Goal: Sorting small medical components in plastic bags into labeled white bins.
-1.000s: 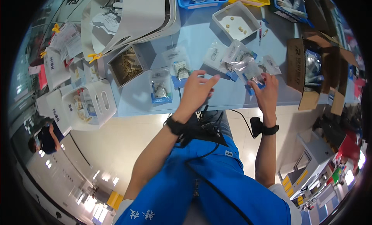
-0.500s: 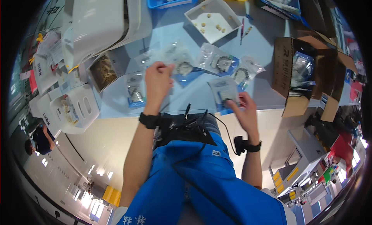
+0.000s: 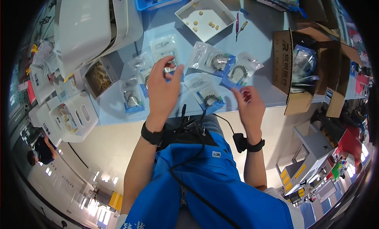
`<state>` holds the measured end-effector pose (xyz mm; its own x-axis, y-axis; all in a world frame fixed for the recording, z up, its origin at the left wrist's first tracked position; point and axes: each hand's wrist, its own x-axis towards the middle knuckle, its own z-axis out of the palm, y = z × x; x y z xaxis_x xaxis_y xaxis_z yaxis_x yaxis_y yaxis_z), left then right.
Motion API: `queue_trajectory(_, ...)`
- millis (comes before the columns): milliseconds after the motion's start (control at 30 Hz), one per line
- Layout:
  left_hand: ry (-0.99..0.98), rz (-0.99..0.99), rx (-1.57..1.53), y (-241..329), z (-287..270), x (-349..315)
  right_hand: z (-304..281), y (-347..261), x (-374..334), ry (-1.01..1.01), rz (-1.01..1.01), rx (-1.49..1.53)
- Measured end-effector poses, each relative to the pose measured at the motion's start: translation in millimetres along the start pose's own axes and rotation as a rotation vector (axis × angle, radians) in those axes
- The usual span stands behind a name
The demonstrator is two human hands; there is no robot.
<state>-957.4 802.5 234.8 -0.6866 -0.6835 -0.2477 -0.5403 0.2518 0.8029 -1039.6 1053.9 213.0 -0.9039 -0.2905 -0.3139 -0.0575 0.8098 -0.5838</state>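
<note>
Several clear plastic bags with blue lower parts lie on the pale blue table; some hold dark beaded rings that look like bracelets. My left hand (image 3: 165, 87) is over the table, thumb and fingers apart, holding nothing. It partly covers a bag (image 3: 163, 45) behind it; another bag (image 3: 141, 67) is just left of it. My right hand (image 3: 250, 110) is half curled with thumb and forefinger apart, nothing visible between them. It is just below a bag (image 3: 241, 71) at the right; I cannot tell if they touch. Between my hands lies another bag (image 3: 205, 91), beside one further back (image 3: 213, 59).
A white open box (image 3: 205, 31) holding small tan pieces stands at the back, beside two thin tools (image 3: 239, 27). A cardboard box (image 3: 282, 63) stands right. A white machine (image 3: 85, 27), a box of tan pieces (image 3: 87, 81) and a white bin (image 3: 87, 106) are left.
My right hand has let go of a bag, which now lies on the table between my hands. My left hand has come nearer to me, its fingers spreading apart. The view has shifted a little.
</note>
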Motion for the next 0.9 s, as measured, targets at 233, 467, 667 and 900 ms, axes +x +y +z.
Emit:
queue_trajectory(233, -0.185, -0.040, 0.019, 4.2, 30.9, 33.9, 9.3, -3.2, 37.1, 0.220, 0.120, 0.082)
queue_trajectory(467, -0.060, -0.134, -0.053, -19.3, 37.0, 18.4, 7.0, 41.9, 63.5, 0.134, 0.145, 0.374)
queue_trajectory(667, 0.098, 0.080, -0.027, 5.4, -36.9, -19.8, -23.3, -26.8, 27.6, -0.033, 0.119, 0.925)
queue_trajectory(900, 0.038, -0.274, -0.445, -22.2, -178.8, -57.6, 12.9, -180.1, -20.9, -0.685, 0.000, 0.898)
